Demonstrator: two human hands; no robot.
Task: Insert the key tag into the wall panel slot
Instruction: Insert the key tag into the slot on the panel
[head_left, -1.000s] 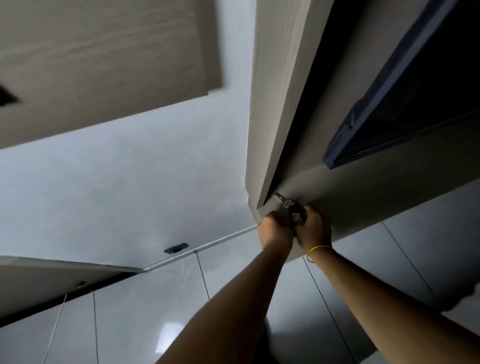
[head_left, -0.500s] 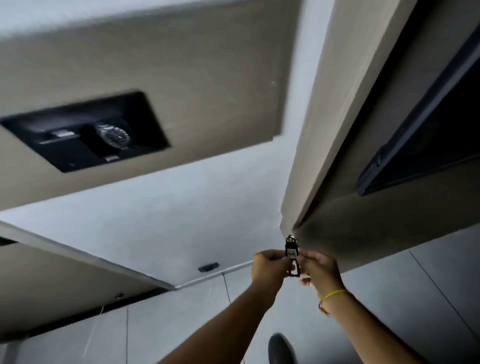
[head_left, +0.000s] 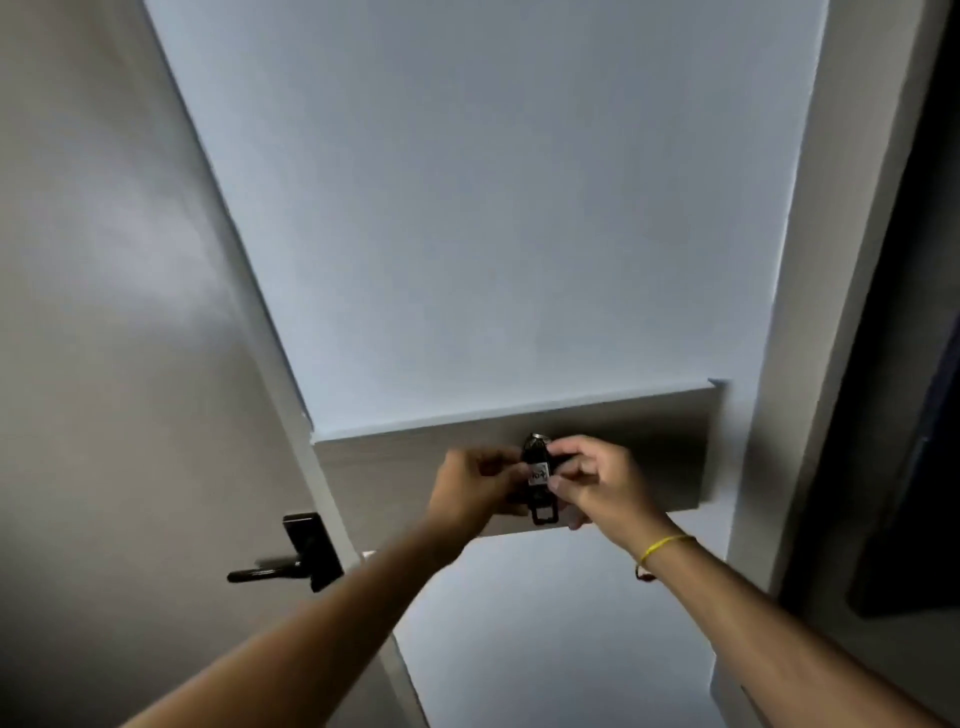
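Observation:
A black key tag (head_left: 538, 470) with a small white label and a metal ring at its top is held upright between both my hands. My left hand (head_left: 475, 486) pinches it from the left. From the right, my right hand (head_left: 595, 480) grips it with thumb and fingers. The tag is in front of a wood-grain wall panel (head_left: 654, 441) that spans the pale wall. No slot shows on the panel; my hands cover its middle.
A grey door (head_left: 130, 364) stands on the left with a black lever handle (head_left: 291, 558). The pale wall (head_left: 493, 208) fills the centre. A door frame (head_left: 810, 364) and a dark opening (head_left: 914, 415) lie on the right.
The view has swung from the door edge and floor to face the wall with the wood-grain panel. Both hands still hold the key tag, now in front of the panel.

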